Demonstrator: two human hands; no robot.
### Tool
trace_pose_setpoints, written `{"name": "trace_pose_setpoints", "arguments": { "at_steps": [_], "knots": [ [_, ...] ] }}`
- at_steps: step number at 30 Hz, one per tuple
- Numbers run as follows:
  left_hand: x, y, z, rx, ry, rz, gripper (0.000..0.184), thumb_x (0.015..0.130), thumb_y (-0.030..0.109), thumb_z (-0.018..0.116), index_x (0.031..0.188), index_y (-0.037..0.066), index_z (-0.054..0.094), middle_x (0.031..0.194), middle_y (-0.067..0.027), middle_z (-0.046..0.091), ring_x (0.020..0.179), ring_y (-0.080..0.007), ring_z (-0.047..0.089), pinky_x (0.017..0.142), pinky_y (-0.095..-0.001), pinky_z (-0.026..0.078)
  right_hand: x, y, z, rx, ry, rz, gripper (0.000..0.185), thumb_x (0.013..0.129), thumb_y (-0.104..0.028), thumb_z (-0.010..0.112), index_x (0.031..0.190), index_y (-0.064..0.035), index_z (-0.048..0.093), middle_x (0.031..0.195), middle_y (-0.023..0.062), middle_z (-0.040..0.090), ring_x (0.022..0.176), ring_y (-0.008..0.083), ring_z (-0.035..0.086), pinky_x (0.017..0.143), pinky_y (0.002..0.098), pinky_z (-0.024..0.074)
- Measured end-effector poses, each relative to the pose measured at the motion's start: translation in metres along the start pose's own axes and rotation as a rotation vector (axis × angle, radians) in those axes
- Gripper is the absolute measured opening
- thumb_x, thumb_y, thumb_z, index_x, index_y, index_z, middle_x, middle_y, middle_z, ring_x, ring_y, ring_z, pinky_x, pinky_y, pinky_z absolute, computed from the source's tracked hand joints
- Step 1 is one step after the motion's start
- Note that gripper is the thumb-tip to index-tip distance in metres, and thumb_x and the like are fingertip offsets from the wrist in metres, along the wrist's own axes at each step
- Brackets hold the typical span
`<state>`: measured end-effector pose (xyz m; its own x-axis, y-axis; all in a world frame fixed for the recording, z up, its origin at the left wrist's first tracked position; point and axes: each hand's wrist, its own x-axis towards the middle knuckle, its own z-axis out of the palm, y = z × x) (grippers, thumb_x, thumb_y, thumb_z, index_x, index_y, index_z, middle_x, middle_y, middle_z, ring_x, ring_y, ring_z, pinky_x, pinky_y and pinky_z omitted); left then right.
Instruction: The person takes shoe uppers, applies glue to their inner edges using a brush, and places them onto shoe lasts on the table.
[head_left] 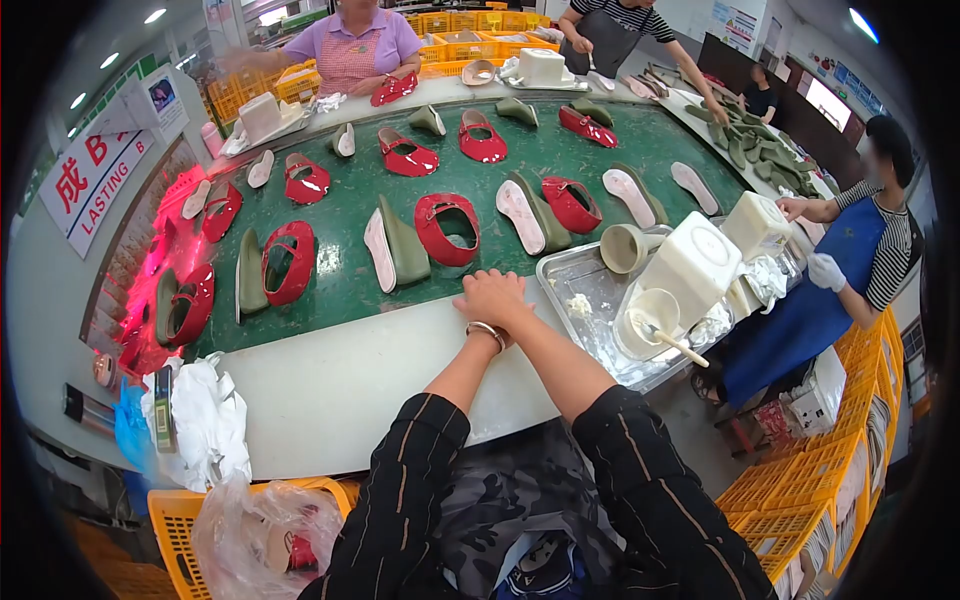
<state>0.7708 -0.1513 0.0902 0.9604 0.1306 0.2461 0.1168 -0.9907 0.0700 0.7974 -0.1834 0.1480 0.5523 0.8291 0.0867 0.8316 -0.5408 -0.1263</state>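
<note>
My right hand [497, 298] lies palm down at the near edge of the green conveyor belt [350, 225], fingers stretched out and holding nothing. It covers most of my left hand [484, 322], whose fingers are hidden; a bracelet [487, 336] circles that wrist. Just beyond the fingers sits a red shoe upper [448, 229], beside an olive wedge sole [402, 245] with a pale insole face. To the right, a metal tray [585, 305] carries a white container [693, 255] and a cup [645, 325] with a white-smeared brush [680, 345] in it.
More red uppers [288, 262] and wedge soles [535, 222] stand in rows on the belt. White cloths [205, 420] and a phone [164, 410] lie left. Yellow crates [800, 480] stack at right. Co-workers [360, 50] work across and at right [850, 240].
</note>
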Motion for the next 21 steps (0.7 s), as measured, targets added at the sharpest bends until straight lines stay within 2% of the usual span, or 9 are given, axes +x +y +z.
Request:
{"name": "trace_pose_setpoints", "arguments": {
  "at_steps": [2,4,8,11,13,14,16,18,21],
  "knots": [
    [0.001,0.001,-0.003,0.066,-0.089,-0.042,0.062,0.087,0.049,0.038,0.139,0.016,0.029,0.14,-0.0083,0.033,0.126,-0.0318,0.03,0.105,-0.0492,0.02,0.0,-0.001,0.0,-0.002,0.012,0.006,0.04,0.079,-0.04,0.055,0.098,-0.0053,0.061,0.101,0.0125,0.061,0.099,0.0292,0.055,0.083,0.0476,0.0392],
    [0.006,-0.006,0.021,0.158,0.018,0.002,0.056,0.088,0.042,0.038,0.139,0.018,0.029,0.139,-0.0075,0.034,0.124,-0.0317,0.032,0.104,-0.0494,0.021,-0.001,-0.001,-0.001,-0.003,0.009,0.002,0.04,0.079,-0.04,0.055,0.097,-0.0051,0.061,0.102,0.0126,0.061,0.099,0.0293,0.055,0.083,0.0476,0.0392],
    [0.006,-0.012,0.041,0.118,0.118,0.036,0.054,0.089,0.037,0.037,0.139,0.018,0.028,0.139,-0.0077,0.033,0.124,-0.0315,0.031,0.104,-0.0501,0.021,0.0,0.001,0.001,-0.011,-0.003,0.004,0.04,0.079,-0.04,0.055,0.097,-0.0048,0.061,0.102,0.0132,0.061,0.1,0.0295,0.055,0.083,0.0479,0.0391],
    [0.009,-0.008,0.046,0.136,0.159,0.051,0.055,0.089,0.038,0.037,0.139,0.018,0.028,0.139,-0.0076,0.034,0.125,-0.0318,0.031,0.104,-0.0501,0.02,-0.002,0.006,0.0,-0.009,0.015,-0.011,0.04,0.079,-0.04,0.055,0.097,-0.0047,0.061,0.102,0.0135,0.06,0.1,0.0299,0.054,0.083,0.0478,0.0391],
    [0.007,0.001,0.037,0.207,0.19,0.039,0.075,0.082,0.056,0.044,0.138,0.01,0.026,0.14,-0.0113,0.031,0.129,-0.0314,0.026,0.108,-0.0481,0.015,-0.003,0.008,0.002,-0.009,0.02,-0.009,0.04,0.079,-0.04,0.055,0.097,-0.0046,0.061,0.102,0.0135,0.06,0.099,0.03,0.054,0.083,0.0477,0.0392],
    [0.007,0.003,0.031,0.207,0.189,0.04,0.075,0.082,0.056,0.044,0.138,0.01,0.026,0.14,-0.0113,0.031,0.129,-0.0314,0.026,0.108,-0.0481,0.015,-0.003,0.009,0.002,-0.011,0.026,-0.006,0.04,0.079,-0.04,0.055,0.097,-0.0046,0.061,0.101,0.0136,0.06,0.099,0.0302,0.054,0.083,0.0476,0.0393],
    [0.006,0.007,0.009,0.071,-0.018,-0.002,0.063,0.087,0.049,0.039,0.139,0.016,0.029,0.141,-0.0091,0.031,0.127,-0.0325,0.029,0.105,-0.0486,0.019,-0.011,0.0,-0.017,0.026,-0.009,0.04,0.042,0.08,-0.043,0.053,0.101,-0.0071,0.06,0.106,0.0136,0.06,0.103,0.031,0.054,0.084,0.0505,0.0387],
    [0.007,0.008,0.006,0.053,-0.016,0.0,0.066,0.086,0.052,0.039,0.139,0.014,0.029,0.142,-0.0097,0.031,0.127,-0.0325,0.029,0.105,-0.0485,0.019,-0.011,0.0,-0.017,0.064,-0.044,0.083,0.044,0.081,-0.045,0.051,0.106,-0.0097,0.059,0.11,0.0135,0.06,0.106,0.0319,0.053,0.086,0.0535,0.0381],
    [0.007,0.009,0.012,0.037,-0.005,0.004,0.07,0.085,0.056,0.039,0.139,0.013,0.029,0.141,-0.0106,0.031,0.127,-0.0327,0.029,0.104,-0.0484,0.019,0.0,0.017,0.01,0.005,0.033,-0.004,0.041,0.079,-0.04,0.056,0.097,-0.0046,0.061,0.101,0.0137,0.06,0.098,0.0301,0.054,0.083,0.0473,0.0395]
  ]
}}
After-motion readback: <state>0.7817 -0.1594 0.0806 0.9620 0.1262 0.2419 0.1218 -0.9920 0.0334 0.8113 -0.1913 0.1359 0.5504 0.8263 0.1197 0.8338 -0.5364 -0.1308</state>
